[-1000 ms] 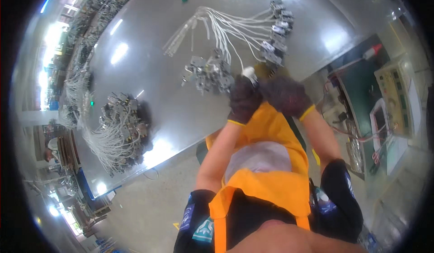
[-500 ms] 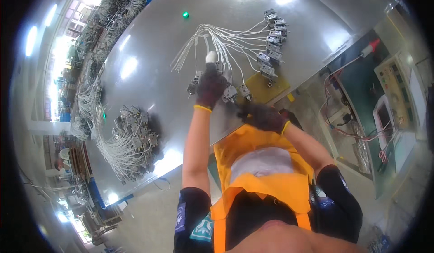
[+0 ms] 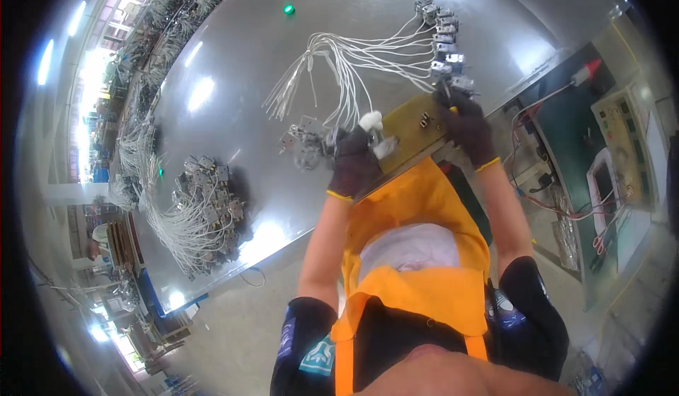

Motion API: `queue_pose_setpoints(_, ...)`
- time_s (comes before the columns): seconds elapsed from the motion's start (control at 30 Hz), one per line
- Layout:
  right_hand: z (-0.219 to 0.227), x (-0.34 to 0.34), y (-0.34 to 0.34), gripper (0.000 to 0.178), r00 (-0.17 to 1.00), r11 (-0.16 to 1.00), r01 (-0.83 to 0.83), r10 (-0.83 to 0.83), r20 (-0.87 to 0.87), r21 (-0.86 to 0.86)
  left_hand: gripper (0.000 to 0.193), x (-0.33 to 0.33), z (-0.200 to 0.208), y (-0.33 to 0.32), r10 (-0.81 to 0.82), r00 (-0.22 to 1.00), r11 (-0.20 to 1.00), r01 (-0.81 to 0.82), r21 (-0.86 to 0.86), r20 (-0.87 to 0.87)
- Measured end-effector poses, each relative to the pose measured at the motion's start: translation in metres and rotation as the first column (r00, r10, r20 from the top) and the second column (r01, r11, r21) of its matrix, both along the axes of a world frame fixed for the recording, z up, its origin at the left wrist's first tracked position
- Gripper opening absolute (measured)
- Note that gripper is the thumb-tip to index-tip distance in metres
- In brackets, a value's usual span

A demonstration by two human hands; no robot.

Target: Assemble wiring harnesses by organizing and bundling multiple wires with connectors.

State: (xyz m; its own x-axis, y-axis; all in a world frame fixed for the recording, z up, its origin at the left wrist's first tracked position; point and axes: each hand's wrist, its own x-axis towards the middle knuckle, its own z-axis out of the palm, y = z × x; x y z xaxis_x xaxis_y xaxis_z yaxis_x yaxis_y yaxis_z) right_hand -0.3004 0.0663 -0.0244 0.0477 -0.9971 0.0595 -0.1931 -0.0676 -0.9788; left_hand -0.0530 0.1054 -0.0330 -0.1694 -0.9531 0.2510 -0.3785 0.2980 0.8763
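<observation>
My left hand (image 3: pixel 356 159), in a dark glove with white at its fingertips, is low over the near edge of the metal table. Small metal parts (image 3: pixel 305 141) with white wires lie against its left side, smeared by motion. Whether its fingers grip one is unclear. My right hand (image 3: pixel 468 129), in a dark glove, has its fingers drawn together at the near end of a row of similar metal parts (image 3: pixel 444 39). A yellow bit shows among those fingers, too small to name. White wires (image 3: pixel 339 49) run from the row to a bunch at the left.
Between my hands a brownish-yellow board (image 3: pixel 410 131) lies at the table edge, with small metal pieces (image 3: pixel 424 120) on it. A pile of wired parts (image 3: pixel 209 205) sits at the left. To the right are a beige instrument (image 3: pixel 626 138) and red-handled scissors (image 3: pixel 600 244).
My left hand has moved right and nearer to me. My right hand has gone up and right to the row's near end, uncovering more of the board. Parts near the left hand have shifted.
</observation>
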Motion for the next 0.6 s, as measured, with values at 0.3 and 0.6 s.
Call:
queue_pose_setpoints(0.3,0.013,0.019,0.024,0.038,0.953,0.936,-0.27,0.227,0.198,0.227,0.065,-0.047,-0.021,0.011,0.289,0.957,0.957,-0.288,0.028,-0.02)
queue_pose_setpoints(0.6,0.043,0.01,0.04,0.033,0.844,0.933,-0.342,0.253,-0.472,-0.11,0.065,-0.046,-0.02,0.007,0.392,0.889,0.92,-0.384,-0.08,0.235)
